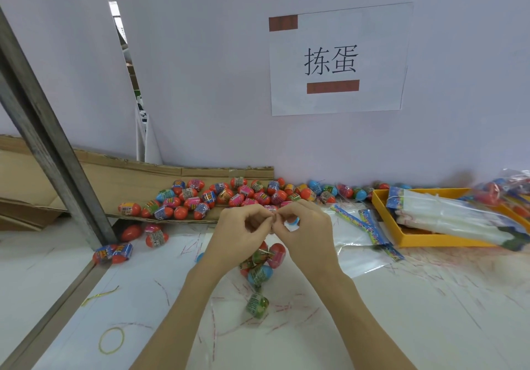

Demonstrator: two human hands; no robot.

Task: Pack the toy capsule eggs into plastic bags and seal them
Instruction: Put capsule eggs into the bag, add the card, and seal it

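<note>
Both forearms reaching up from bottom centre. Left hand (241,227) and right hand (304,227) meeting fingertip to fingertip at mid-frame, curled, pinching the gathered neck of a clear plastic bag (259,292). Bag hanging below, holding glossy oval capsule eggs (262,263). Loose eggs (218,197) heaped on corrugated cardboard (137,177) behind; yellow tray (381,206) at right.

Orange-red, pink, blue capsule eggs (229,196); yellow tray (384,206); yellow rubber band (111,340).
</note>
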